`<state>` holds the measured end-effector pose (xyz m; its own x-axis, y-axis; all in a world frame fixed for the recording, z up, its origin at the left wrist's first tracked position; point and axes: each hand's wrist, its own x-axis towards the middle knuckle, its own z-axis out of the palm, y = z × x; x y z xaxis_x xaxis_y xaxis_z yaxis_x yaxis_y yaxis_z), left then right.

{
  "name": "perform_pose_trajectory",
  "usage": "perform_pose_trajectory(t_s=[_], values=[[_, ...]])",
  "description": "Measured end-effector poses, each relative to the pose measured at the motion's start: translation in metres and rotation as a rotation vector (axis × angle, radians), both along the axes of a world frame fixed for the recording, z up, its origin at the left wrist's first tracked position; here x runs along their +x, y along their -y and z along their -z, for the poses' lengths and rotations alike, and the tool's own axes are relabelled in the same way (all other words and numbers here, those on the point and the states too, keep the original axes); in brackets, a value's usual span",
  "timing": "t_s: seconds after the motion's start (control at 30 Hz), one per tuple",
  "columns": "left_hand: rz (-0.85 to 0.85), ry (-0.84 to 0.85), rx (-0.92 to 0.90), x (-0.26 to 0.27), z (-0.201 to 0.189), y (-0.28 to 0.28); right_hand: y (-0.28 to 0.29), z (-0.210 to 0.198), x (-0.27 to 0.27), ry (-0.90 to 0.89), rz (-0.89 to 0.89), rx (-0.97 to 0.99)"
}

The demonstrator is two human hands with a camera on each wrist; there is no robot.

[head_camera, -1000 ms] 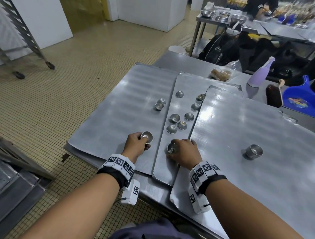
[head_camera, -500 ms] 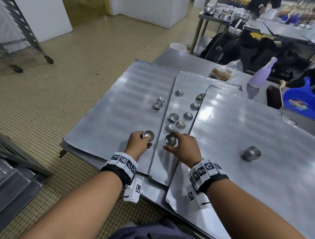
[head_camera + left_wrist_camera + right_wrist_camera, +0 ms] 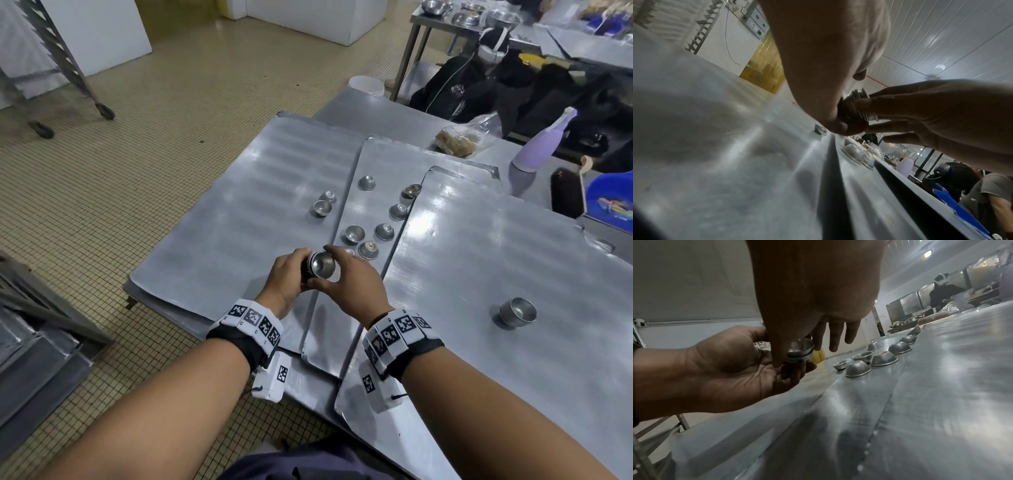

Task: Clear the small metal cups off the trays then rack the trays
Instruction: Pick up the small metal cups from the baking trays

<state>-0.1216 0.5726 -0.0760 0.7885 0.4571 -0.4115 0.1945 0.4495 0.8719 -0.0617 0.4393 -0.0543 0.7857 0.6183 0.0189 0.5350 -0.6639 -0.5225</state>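
Note:
My left hand (image 3: 291, 274) grips a short stack of small metal cups (image 3: 321, 264) just above the seam between the left tray (image 3: 239, 212) and the middle tray (image 3: 376, 161). My right hand (image 3: 346, 277) pinches the top cup with thumb and forefinger, nested in the stack. The right wrist view shows the stack (image 3: 800, 350) in my left hand (image 3: 725, 369), and the left wrist view shows it (image 3: 855, 107) between both hands. Several loose cups (image 3: 354, 233) lie on the middle tray, most upside down. Two cups (image 3: 323, 208) sit on the left tray. Another stack (image 3: 518, 311) stands on the right tray (image 3: 513, 240).
A purple bottle (image 3: 541, 147), a black brush (image 3: 565, 197), a blue scoop (image 3: 613, 195) and a bag of food (image 3: 459, 138) stand behind the trays. A wheeled rack (image 3: 61, 61) is far left on the tiled floor. Stacked trays (image 3: 34, 342) sit low at my left.
My right hand lifted a cup off the middle tray and carried it left to the cups in my left hand. Both hands now meet on one stack.

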Motion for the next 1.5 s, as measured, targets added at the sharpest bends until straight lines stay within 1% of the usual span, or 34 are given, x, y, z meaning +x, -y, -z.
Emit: perform_pose_trajectory(t_s=[0.13, 0.33, 0.43, 0.53, 0.67, 0.87, 1.0, 1.2, 1.43, 1.5], values=[[-0.044, -0.043, 0.031, 0.003, 0.004, -0.009, 0.005, 0.000, 0.004, -0.045, 0.012, -0.012], [-0.026, -0.171, 0.263, 0.009, 0.015, -0.017, 0.019, 0.011, 0.035, -0.058, 0.193, -0.065], [0.000, -0.196, 0.309, 0.009, 0.018, -0.018, 0.018, 0.013, 0.047, -0.089, 0.183, -0.111], [0.030, -0.206, 0.335, 0.010, 0.020, -0.020, 0.014, 0.014, 0.054, -0.123, 0.133, -0.153], [0.053, -0.208, 0.343, 0.012, 0.020, -0.025, 0.006, 0.019, 0.056, -0.162, 0.067, -0.191], [0.084, -0.196, 0.331, 0.011, 0.018, -0.027, -0.001, 0.028, 0.056, -0.169, 0.082, -0.235], [0.100, -0.197, 0.317, 0.008, 0.019, -0.028, -0.002, 0.029, 0.049, -0.188, 0.130, -0.188], [0.119, -0.194, 0.319, 0.002, 0.014, -0.025, 0.003, 0.023, 0.038, -0.213, 0.119, -0.150], [0.124, -0.173, 0.316, -0.002, 0.007, -0.020, 0.008, 0.020, 0.031, -0.179, 0.153, -0.069], [0.122, -0.159, 0.314, -0.003, 0.008, -0.020, 0.011, 0.019, 0.032, -0.168, 0.146, -0.081]])
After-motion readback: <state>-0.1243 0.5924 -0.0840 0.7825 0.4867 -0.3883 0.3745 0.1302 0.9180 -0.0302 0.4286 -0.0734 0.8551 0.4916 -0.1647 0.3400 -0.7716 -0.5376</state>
